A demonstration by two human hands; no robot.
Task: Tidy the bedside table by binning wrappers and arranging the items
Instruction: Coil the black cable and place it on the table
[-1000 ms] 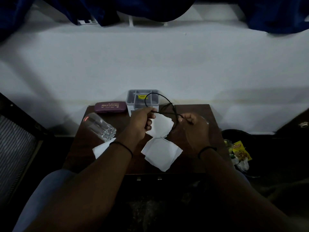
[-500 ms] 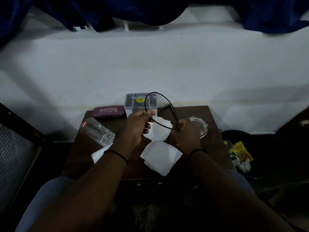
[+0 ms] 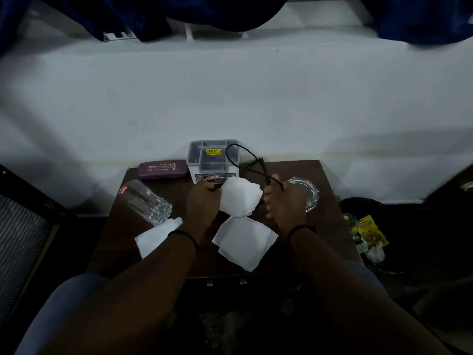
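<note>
A black cable (image 3: 245,157) stands in a loop over the back of the brown bedside table (image 3: 330,226). My right hand (image 3: 285,201) pinches its right side, fingers closed. My left hand (image 3: 203,198) is curled shut beside a crumpled white tissue (image 3: 240,198); the cable's left run drops behind that tissue toward this hand. A flat tissue (image 3: 244,240) lies below the hands, another tissue (image 3: 156,237) at the front left. A grey organiser box (image 3: 213,156) with a yellow sticker stands at the back edge.
A purple glasses case (image 3: 162,169) lies at the back left. A clear tumbler (image 3: 146,201) lies on its side at the left. A glass ashtray (image 3: 308,193) sits right of my right hand. A dark bin (image 3: 363,208) holding yellow wrappers (image 3: 371,233) stands on the floor, right.
Both hands have dropped lower toward the table and drawn slightly apart. The cable loop has become narrower and leans to the right, over the organiser box.
</note>
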